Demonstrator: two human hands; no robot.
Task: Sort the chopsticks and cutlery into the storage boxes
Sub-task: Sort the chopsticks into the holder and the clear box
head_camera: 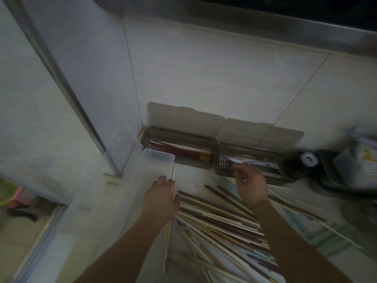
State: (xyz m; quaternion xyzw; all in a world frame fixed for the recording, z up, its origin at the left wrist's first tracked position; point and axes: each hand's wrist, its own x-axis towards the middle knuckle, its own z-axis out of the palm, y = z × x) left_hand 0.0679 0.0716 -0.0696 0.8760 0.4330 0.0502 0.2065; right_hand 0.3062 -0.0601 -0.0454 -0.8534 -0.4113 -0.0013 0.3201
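Chopstick (170, 211) pinched in left hand (162, 198) beside clear box (158, 160); right hand (252, 186) holds pale utensil (247, 162) over right smoky box (224, 170).

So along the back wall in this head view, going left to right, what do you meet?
Clear plastic box → brown box with red chopsticks → brown box where the right hand holds a piece of cutlery → a dark round object.
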